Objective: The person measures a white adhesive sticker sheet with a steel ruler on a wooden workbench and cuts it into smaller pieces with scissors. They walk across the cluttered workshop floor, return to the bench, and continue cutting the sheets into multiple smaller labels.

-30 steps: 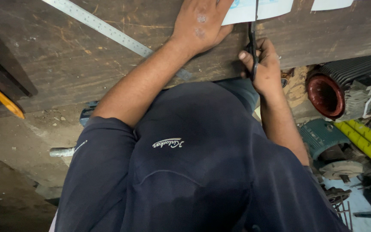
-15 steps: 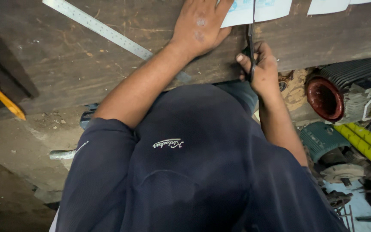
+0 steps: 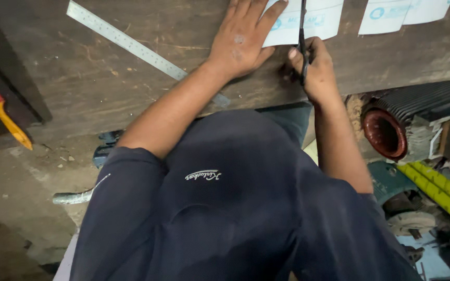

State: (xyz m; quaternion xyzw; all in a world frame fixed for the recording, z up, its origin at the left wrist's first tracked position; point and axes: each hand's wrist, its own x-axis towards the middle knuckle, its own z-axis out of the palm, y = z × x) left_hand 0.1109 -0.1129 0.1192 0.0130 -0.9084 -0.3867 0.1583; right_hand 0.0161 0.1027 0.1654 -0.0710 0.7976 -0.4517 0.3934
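Note:
My left hand [image 3: 243,36] lies flat, fingers spread, pressing down a white sheet with blue print [image 3: 308,21] on the dark wooden bench [image 3: 105,83]. Just right of it, my right hand [image 3: 313,67] grips black scissors [image 3: 302,36] whose blades point away from me and run into the sheet. The sheet's far part is cut off by the top of the view. Both forearms reach forward from my dark blue shirt.
A long steel ruler [image 3: 131,47] lies slantwise on the bench, left of my left arm. More white printed pieces [image 3: 391,13] sit at the top right. A motor housing with copper windings [image 3: 391,130], yellow bars [image 3: 438,192] and a yellow-handled tool [image 3: 6,117] lie around below.
The view has shifted so both hands sit lower in the picture. The scissors have advanced a little farther into the sheet; my left hand stays pressed on it.

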